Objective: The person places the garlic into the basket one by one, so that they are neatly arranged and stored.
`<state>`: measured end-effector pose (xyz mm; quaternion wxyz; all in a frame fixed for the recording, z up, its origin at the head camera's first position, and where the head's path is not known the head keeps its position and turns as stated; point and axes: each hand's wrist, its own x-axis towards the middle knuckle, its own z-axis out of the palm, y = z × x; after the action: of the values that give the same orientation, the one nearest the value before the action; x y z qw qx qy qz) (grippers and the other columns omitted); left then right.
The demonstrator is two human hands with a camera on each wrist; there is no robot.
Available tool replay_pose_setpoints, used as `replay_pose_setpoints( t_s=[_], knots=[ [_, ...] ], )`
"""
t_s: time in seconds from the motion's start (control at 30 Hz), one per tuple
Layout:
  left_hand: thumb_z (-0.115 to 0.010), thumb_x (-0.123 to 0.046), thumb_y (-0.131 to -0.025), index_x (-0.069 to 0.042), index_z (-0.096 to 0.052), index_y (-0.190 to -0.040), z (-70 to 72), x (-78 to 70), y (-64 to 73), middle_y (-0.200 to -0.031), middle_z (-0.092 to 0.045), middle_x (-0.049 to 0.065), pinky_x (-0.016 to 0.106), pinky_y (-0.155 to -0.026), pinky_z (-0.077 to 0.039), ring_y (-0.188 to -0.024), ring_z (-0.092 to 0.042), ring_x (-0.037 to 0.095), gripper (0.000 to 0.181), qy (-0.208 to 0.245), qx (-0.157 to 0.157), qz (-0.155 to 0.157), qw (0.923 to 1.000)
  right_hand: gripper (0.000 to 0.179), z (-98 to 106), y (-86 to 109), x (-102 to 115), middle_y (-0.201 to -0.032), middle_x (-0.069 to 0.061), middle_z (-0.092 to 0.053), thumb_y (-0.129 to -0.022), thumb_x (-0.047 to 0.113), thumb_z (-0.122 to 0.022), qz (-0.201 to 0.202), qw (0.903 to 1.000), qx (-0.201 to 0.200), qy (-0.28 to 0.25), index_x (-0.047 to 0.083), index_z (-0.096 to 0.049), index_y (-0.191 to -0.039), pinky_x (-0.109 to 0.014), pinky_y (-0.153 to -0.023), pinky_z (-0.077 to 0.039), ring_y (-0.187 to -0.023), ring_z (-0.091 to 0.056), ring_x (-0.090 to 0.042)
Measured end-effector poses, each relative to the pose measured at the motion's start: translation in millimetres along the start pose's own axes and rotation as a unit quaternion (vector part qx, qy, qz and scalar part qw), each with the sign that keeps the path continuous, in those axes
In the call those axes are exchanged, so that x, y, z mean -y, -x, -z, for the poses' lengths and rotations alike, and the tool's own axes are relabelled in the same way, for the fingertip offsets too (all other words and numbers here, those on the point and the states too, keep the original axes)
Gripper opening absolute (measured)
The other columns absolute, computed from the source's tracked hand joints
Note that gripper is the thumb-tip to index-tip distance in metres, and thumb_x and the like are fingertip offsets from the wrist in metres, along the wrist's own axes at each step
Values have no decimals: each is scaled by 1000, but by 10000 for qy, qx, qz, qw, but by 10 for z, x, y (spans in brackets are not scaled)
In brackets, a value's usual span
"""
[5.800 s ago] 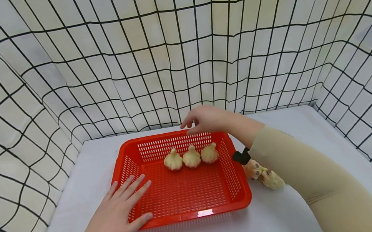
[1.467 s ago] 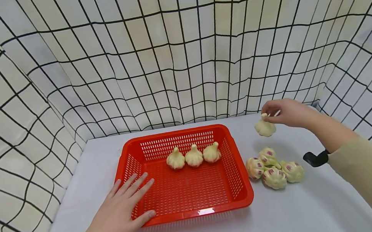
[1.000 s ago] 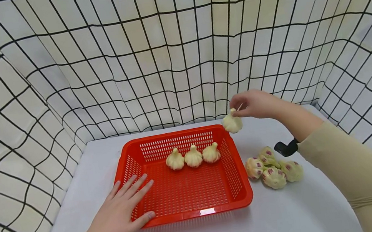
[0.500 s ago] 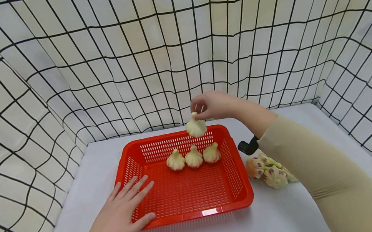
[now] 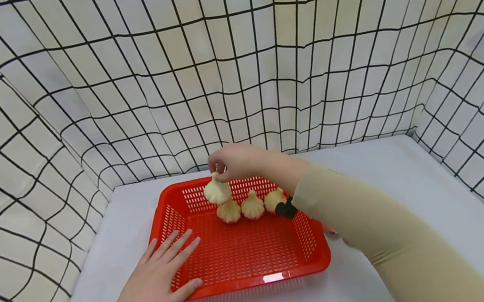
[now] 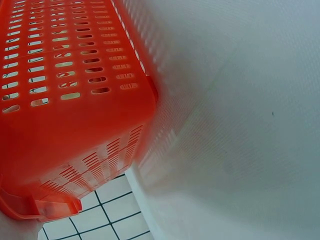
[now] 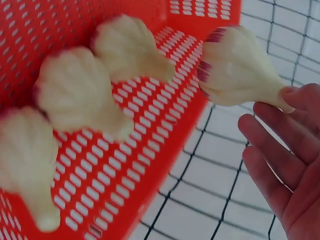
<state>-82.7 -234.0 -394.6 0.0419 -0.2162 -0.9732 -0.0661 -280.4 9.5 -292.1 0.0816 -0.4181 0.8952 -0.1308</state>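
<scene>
My right hand [image 5: 240, 161] pinches a garlic bulb [image 5: 217, 193] by its stem, over the back left part of a red plastic basket [image 5: 236, 286]. In the right wrist view the bulb [image 7: 240, 70] shows purple streaks, and thumb and index finger grip its stem. Three more garlic bulbs stand in a row inside, along the basket's back wall: a left one [image 5: 230, 214], a middle one [image 5: 252, 206] and a right one [image 5: 273, 199]. The held bulb overlaps the left one in the head view. My left hand [image 5: 155, 277] rests with straight, spread fingers on the basket's front left corner.
To the right of the basket, my right sleeve [image 5: 368, 216] hides most of the garlic on the white table [image 5: 374, 155]; a sliver of one bulb [image 5: 329, 230] shows. Black netting [image 5: 234, 91] over white cloth walls in the back and both sides.
The right hand, empty over the basket at first, took a garlic bulb from the right and carried it left across the basket's back edge, lowering it at the end. The left hand stays put.
</scene>
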Motion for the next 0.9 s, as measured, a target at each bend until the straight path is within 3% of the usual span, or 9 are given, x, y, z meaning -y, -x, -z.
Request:
replay_pose_setpoints(
  t_s=[0.2, 0.47, 0.9],
  knots=[
    [-61, -64, -88, -28, -44, -151, -11, 11, 4, -159, -33, -5, 40, -122, 4, -147, -28, 30, 75, -20, -6, -3, 10000, 14, -190, -186, 160, -97, 8, -66, -97, 28, -63, 96, 9992, 72, 379, 20, -67, -108, -24, -75, -49, -89, -60, -8],
    [-62, -64, -87, -29, -44, -151, -13, 13, 24, -159, -33, -7, 48, -121, -7, -147, -28, 28, 75, -51, -80, -49, 9999, 16, -391, -334, 294, -89, 11, -64, -97, 32, -64, 191, 9961, 188, 841, 22, -68, -109, -23, -67, -47, -82, -58, -7],
    [-63, -63, -87, -30, -44, -151, 0, 5, 12, -158, -36, -6, 44, -122, -3, -147, -28, 27, 74, 4, -88, -34, 10000, 19, -651, -434, 304, -101, 11, -68, -97, 26, -65, 236, 9911, 466, 1228, 24, -70, -115, -24, -79, -50, -93, -60, -8]
  ],
)
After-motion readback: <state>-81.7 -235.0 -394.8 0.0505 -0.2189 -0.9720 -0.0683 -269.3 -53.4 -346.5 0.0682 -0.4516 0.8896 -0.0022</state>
